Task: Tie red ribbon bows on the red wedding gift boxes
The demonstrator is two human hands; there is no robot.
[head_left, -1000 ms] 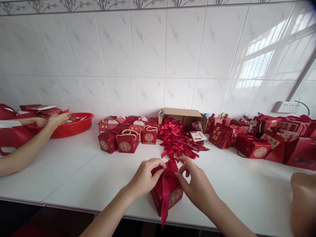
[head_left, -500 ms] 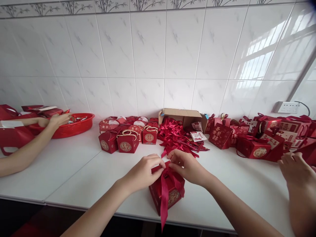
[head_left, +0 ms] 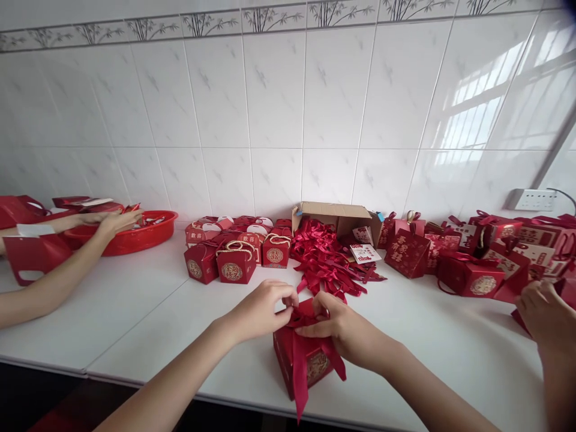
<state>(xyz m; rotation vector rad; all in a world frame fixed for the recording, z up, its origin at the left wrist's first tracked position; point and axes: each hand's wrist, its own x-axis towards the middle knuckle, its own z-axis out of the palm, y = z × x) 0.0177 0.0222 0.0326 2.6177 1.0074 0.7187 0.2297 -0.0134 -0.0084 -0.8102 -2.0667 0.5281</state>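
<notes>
A red gift box point(head_left: 283, 354) with a gold round emblem stands near the table's front edge. Dark red ribbon point(head_left: 300, 372) is looped at its top, one long tail hanging down the front and past the edge. At the box's upper left, my left hand point(head_left: 265, 309) pinches the ribbon between thumb and fingers. My right hand point(head_left: 339, 327) is at the upper right, index finger and thumb closed on the ribbon at the knot. The fingers partly hide the knot.
Behind the box, loose ribbons point(head_left: 319, 252) spill from a cardboard box point(head_left: 333, 210). Finished-looking boxes point(head_left: 236, 267) stand left of it, ribboned boxes point(head_left: 481, 279) right. A co-worker's hands point(head_left: 112, 222) reach over a red basin point(head_left: 148, 237); another person's hand point(head_left: 546, 309) is at far right.
My right hand has come down and inward over the front of the knot. A right-hand ribbon tail now hangs lower. The camera view has shifted slightly.
</notes>
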